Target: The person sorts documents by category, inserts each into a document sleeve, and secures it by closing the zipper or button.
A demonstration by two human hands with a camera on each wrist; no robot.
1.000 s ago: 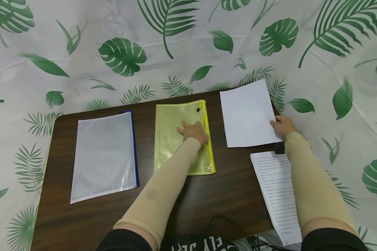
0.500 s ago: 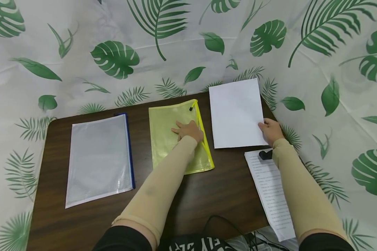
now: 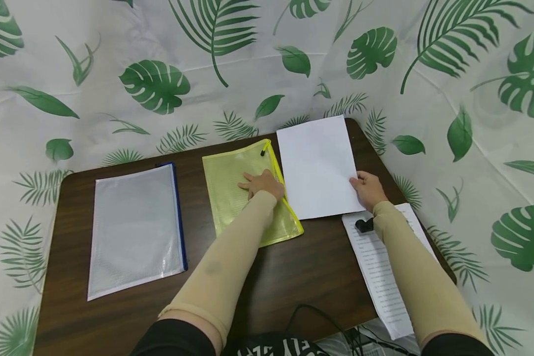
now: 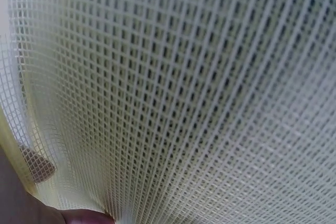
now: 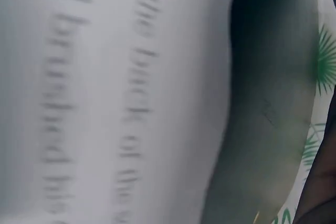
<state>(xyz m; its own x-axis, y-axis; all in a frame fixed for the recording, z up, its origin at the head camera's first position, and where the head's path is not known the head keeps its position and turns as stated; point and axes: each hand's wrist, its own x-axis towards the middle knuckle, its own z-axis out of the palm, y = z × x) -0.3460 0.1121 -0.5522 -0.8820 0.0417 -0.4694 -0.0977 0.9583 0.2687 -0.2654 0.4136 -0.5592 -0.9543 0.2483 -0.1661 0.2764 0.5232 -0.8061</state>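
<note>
My left hand (image 3: 263, 186) is at the zip side of a yellow mesh zip pouch (image 3: 227, 183) in the head view. In the left wrist view its mesh (image 4: 173, 98) fills the frame, with a fingertip (image 4: 38, 165) behind the mesh and another finger in front, so the hand pinches one layer. My right hand (image 3: 370, 190) grips the lower right edge of white paper (image 3: 318, 163), whose far side is blank. Printed text shows on the near side of the paper (image 5: 100, 98) in the right wrist view. The paper's left edge meets the pouch's right side.
A clear mesh zip pouch (image 3: 135, 227) with a blue zip lies at the left of the dark wooden table (image 3: 311, 277). Printed sheets (image 3: 378, 267) lie under my right forearm, overhanging the front edge. A black cable (image 3: 313, 307) runs along the front; a leaf-print cloth (image 3: 231, 54) hangs behind.
My right hand has brought the paper left, from apart to the yellow pouch's zip side. The yellow pouch has turned slightly under my left hand. The head view has shifted a little.
</note>
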